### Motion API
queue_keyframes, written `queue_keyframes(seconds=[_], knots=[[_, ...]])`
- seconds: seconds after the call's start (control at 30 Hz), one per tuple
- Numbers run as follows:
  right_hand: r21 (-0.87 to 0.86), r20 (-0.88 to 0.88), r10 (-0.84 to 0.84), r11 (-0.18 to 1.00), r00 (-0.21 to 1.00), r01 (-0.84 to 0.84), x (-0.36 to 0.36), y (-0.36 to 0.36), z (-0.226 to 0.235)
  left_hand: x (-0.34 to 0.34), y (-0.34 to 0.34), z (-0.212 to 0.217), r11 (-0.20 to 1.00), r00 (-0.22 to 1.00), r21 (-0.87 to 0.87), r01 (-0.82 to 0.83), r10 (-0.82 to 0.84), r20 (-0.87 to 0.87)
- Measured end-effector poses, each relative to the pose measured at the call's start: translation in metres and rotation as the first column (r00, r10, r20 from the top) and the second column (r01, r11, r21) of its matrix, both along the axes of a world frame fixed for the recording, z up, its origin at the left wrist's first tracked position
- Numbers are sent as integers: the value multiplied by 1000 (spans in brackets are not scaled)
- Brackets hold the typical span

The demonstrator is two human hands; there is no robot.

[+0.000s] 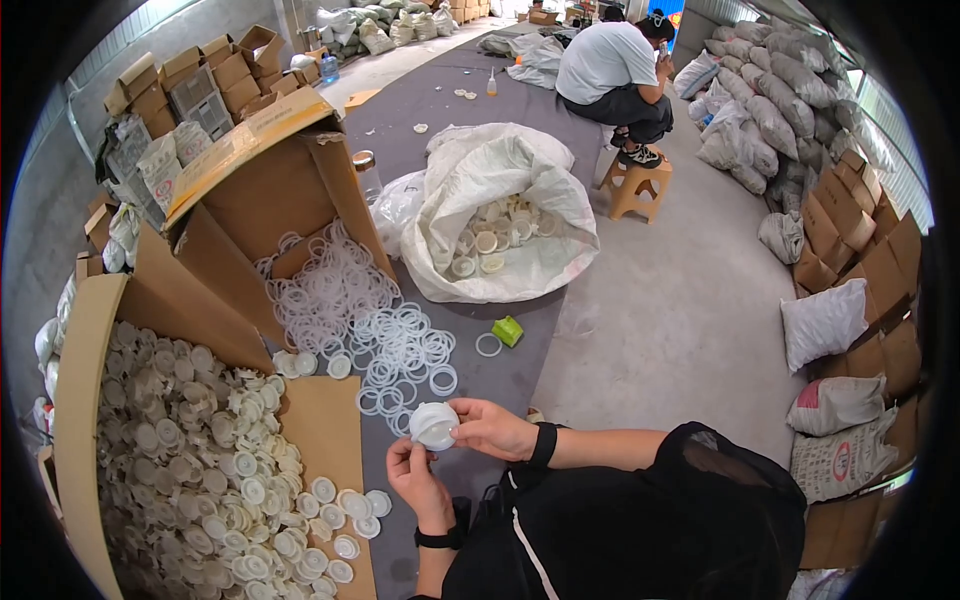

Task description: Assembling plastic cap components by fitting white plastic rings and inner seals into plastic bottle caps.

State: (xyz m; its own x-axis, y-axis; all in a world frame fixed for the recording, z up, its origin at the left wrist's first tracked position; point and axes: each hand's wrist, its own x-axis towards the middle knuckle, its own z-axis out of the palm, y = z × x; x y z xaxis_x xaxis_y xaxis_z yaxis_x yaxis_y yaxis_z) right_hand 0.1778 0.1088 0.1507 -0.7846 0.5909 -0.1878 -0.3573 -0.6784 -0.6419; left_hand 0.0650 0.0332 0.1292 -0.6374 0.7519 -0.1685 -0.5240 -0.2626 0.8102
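Between my two hands is a round white plastic lid [433, 424], held just over the table's near part. My left hand [419, 484] pinches its lower left edge. The fingers of my right hand [493, 430] grip its right side, thumb across the face. Whether a ring sits on this lid I cannot tell. Just beyond my hands lies a spread of pale plastic rings [408, 340], which runs back to a heap of rings [325, 280] spilling from a tipped cardboard box [290, 185]. Left of me, many similar lids [200, 450] fill an open carton [85, 400].
A white woven sack [440, 240] of round plastic parts stands open on the grey-covered table [510, 385]. Near it lie a green crumpled object [508, 331] and a single ring [488, 345]. Farther off, a person [610, 75] sits by a stool [638, 187]. Stacked sacks [770, 110] line the right.
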Motion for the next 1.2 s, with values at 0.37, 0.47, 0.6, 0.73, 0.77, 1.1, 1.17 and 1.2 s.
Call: queue_keyframes(seconds=[0.37, 0.47, 0.6, 0.73, 0.77, 1.1, 1.17, 1.2], knots=[[-43, -27, -2, 999, 1000, 1, 2, 0, 5, 5, -1, 1, 998, 999, 63, 17, -15, -32], [-71, -31, 1, 997, 1000, -3, 3, 0, 4, 7, 0, 2, 997, 997, 78, -18, 24, -71], [-101, -37, 9, 995, 999, -13, 4, 0, 5, 12, 1, 9, 991, 979, 61, -122, 131, -157], [-91, -38, 16, 996, 999, -19, 5, 0, 6, 9, -3, 4, 993, 970, 67, -96, 109, -217], [-66, -16, 22, 998, 1000, -23, 6, 0, 6, 7, -4, 2, 994, 968, 72, -79, 94, -232], [5, 72, -14, 1000, 997, 14, 8, -5, 1, 20, -7, 12, 996, 988, 9, -93, 93, -119], [-22, 46, -27, 999, 999, 28, 12, -4, -4, 18, -7, 9, 995, 948, 53, -82, 94, -303], [-24, 46, -29, 999, 999, 30, 13, -5, -5, 17, -7, 7, 993, 874, 95, -64, 102, -475]])
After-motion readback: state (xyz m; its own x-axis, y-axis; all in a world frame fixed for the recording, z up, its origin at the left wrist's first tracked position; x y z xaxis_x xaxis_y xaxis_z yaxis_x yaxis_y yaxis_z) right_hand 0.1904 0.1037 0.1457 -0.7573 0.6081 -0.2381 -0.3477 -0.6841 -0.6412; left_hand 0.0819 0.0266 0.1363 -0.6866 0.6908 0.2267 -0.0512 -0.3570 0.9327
